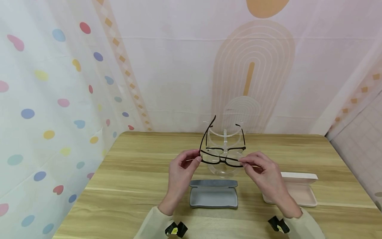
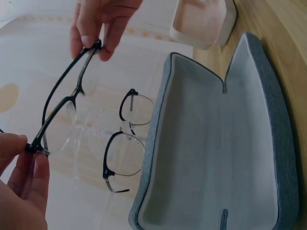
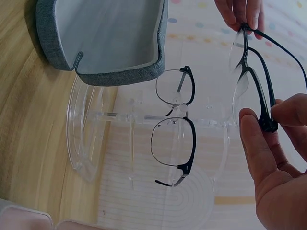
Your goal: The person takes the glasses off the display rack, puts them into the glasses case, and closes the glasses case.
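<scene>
Between both hands is a pair of black-framed glasses, held in front of a clear display stand. My left hand pinches one end of the frame by its hinge, where the temple stands unfolded. At the other end corner, my right hand pinches the frame between thumb and fingers. The second temple lies folded along the back of the lenses. Another pair of glasses, with dark upper rims and thin metal lower rims, sits on the stand with its temples pointing back.
An open grey fabric glasses case lies on the wooden table in front of the stand. To the right, partly behind my right hand and wrist, is an open pale pink case. Patterned curtains hang behind and left of the table.
</scene>
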Action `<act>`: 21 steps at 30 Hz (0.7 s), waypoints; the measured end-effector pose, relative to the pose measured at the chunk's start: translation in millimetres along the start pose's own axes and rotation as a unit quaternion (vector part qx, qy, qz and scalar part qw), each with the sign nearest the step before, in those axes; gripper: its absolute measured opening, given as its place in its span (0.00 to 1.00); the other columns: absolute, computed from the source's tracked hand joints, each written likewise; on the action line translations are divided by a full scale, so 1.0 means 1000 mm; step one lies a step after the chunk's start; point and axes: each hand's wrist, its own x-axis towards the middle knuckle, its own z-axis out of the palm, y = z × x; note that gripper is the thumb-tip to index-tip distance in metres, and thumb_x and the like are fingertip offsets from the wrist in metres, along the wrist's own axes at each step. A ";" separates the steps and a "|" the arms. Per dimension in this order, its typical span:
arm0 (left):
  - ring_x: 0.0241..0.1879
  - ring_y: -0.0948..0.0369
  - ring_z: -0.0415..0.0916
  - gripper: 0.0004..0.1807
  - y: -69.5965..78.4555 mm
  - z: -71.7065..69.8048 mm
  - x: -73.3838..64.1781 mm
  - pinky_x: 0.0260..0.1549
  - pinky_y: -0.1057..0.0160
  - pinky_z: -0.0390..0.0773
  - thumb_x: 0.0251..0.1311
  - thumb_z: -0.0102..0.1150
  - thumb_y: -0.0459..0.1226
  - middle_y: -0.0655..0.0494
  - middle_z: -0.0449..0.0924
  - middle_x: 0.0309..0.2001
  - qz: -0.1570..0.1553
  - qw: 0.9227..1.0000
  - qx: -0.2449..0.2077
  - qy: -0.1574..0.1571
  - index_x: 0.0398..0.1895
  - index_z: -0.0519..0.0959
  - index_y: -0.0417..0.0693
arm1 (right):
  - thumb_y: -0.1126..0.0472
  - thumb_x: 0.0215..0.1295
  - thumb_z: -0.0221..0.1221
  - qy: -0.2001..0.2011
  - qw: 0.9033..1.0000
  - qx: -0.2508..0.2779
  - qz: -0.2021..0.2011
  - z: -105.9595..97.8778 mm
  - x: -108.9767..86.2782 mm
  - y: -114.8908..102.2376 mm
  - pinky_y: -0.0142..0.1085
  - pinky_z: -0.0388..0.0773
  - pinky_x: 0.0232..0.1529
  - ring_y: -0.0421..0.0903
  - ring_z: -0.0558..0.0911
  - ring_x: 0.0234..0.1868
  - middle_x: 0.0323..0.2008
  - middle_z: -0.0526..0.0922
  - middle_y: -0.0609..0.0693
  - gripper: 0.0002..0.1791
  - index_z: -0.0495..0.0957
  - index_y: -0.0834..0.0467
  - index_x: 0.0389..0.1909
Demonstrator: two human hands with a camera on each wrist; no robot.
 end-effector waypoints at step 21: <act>0.40 0.67 0.84 0.10 -0.003 0.000 0.000 0.44 0.68 0.84 0.61 0.67 0.22 0.41 0.86 0.45 0.054 0.998 -0.036 -0.003 0.46 0.87 0.31 | 0.76 0.66 0.63 -0.003 1.000 -0.001 0.006 0.000 0.001 0.000 0.26 0.83 0.41 0.36 0.83 0.40 0.41 0.84 0.47 0.14 0.90 0.57 0.42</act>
